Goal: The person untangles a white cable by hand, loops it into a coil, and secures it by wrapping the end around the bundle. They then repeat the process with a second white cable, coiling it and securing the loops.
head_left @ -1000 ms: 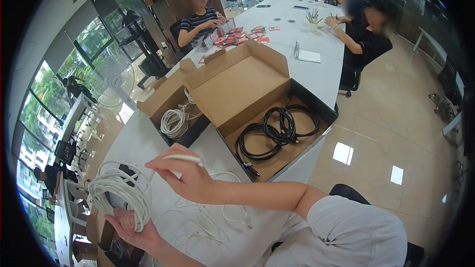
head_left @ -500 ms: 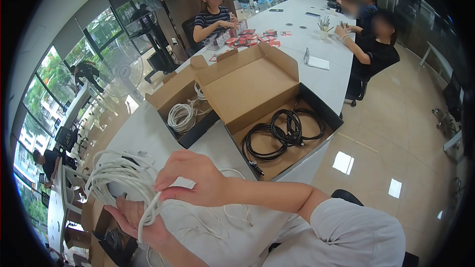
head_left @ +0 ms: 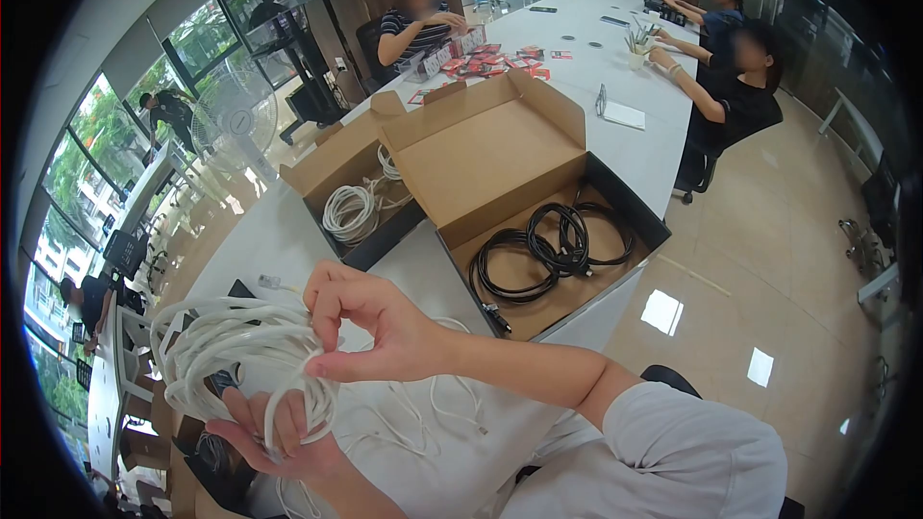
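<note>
Nearest the camera, well on the near side of the big open box (head_left: 500, 149), the left hand (head_left: 288, 447) is gripping a coil of white cable (head_left: 231, 341), its fingers (head_left: 288, 420) curling up through the loops from below. The right hand (head_left: 380, 327) is sitting just above it, between the coil and the box. Its thumb and forefinger are pinching one strand at the coil's edge, while its other fingers are arching loosely above.

A loose white tail (head_left: 428, 413) of cable is trailing over the white surface (head_left: 279, 250) on the near side of the box, under the right forearm. The box itself is lying open with its lid standing up at the back, and loops of black cable (head_left: 538, 250) are resting inside it. Just beside the box on its left, a smaller open box (head_left: 322, 168) is holding white cable bundles (head_left: 351, 211).

Beyond the box, a notebook (head_left: 623, 115) is lying flat on the surface. Farther beyond, red packets (head_left: 490, 60) are lying scattered in front of a seated person (head_left: 413, 19). Two more people (head_left: 740, 86) are sitting off to the far right of the box, with a pen cup (head_left: 636, 58) standing near them.
</note>
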Tool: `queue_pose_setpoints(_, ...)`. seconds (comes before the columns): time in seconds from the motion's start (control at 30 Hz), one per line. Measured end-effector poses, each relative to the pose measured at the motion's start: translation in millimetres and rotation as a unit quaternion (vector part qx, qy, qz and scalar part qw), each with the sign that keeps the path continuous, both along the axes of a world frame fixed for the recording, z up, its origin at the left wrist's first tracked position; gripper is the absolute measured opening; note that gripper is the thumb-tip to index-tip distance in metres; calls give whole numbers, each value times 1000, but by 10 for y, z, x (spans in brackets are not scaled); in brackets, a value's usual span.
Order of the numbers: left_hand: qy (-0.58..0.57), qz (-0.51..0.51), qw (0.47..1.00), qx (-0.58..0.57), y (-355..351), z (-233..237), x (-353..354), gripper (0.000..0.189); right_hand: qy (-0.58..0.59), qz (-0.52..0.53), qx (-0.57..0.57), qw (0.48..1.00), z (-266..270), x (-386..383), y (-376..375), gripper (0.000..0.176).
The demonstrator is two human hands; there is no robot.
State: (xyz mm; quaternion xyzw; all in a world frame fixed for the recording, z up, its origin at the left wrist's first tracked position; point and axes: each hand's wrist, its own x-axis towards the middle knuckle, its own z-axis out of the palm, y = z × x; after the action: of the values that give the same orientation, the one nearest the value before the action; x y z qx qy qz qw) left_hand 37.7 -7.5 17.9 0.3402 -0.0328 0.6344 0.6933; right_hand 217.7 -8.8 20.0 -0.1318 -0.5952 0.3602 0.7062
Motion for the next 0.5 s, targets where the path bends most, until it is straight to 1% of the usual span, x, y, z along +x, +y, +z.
queue_pose_setpoints(0.07, 5, 6, 1000, -24, -49, -7, 68, 41, -4, -9, -46, 999, -3, 9, 7, 32)
queue_pose_setpoints(0.17, 39, -30, 991, 124, 8, -89, 76, 41, -22, 51, -120, 991, -56, 101, 53, 37)
queue_pose_setpoints(0.27, 33, -25, 992, 115, -8, -73, 88, 40, -38, -15, -50, 998, -46, 70, 51, 32)
queue_pose_setpoints(0.4, 11, 1, 998, 65, 5, -53, 102, 40, -87, -143, -7, 986, -1, 13, 9, 24)
queue_pose_setpoints(0.47, 16, 16, 998, 55, 9, -63, 92, 40, -94, -201, 15, 975, -36, -31, 12, 24)
queue_pose_setpoints(0.5, 24, 20, 998, 48, -8, -75, 73, 40, -95, -215, 19, 972, -46, -62, -17, 31)
